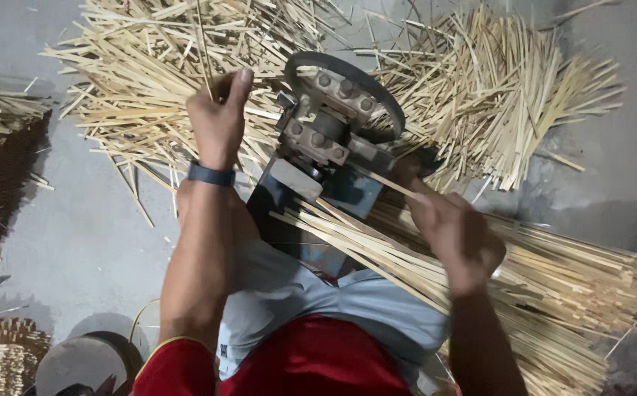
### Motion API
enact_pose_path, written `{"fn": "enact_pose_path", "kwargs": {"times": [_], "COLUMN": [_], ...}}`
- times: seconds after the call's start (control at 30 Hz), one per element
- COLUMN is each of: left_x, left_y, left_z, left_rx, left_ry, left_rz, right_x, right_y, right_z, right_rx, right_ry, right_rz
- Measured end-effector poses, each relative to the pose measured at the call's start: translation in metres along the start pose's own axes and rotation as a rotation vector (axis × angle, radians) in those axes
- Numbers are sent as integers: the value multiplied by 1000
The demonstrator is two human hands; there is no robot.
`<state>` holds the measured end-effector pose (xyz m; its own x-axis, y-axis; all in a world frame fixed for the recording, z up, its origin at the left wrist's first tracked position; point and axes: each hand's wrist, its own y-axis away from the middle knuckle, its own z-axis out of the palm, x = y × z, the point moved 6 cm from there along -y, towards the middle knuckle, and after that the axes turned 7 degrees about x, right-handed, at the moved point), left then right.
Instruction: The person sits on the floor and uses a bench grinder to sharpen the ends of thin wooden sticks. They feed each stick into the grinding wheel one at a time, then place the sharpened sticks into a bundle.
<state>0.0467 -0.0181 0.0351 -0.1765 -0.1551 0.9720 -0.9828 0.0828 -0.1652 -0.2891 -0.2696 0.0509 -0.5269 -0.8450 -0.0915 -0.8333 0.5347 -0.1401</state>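
Observation:
My left hand [219,117] is raised over the pile of split bamboo sticks [157,81] at the far left, fingers closed on a thin bamboo stick [203,44] that points upward. A dark band sits on that wrist. My right hand [450,231] pinches another thin bamboo stick [392,187] and holds it against the side of a small metal machine [329,128] with a round bolted head and a dark belt. A long bundle of bamboo sticks [553,286] lies across my lap under the right hand.
A second heap of cut sticks [494,95] fans out behind the machine at the right. Darker stick bundles [0,169] lie at the left edge. A round dark object [87,363] sits at the bottom left on the grey concrete floor [84,242].

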Motion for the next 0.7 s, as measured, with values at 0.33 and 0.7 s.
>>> {"fn": "enact_pose_path", "kwargs": {"times": [0.33, 0.7], "left_x": [-74, -75], "left_y": [23, 28], "left_z": [11, 17], "left_rx": [-22, 16], "left_ry": [259, 656], "left_rz": [-511, -633], "right_x": [9, 41], "right_y": [7, 68], "right_z": [47, 53], "right_rx": [-317, -66], "right_ry": [-339, -807], "right_rz": [251, 16]}}
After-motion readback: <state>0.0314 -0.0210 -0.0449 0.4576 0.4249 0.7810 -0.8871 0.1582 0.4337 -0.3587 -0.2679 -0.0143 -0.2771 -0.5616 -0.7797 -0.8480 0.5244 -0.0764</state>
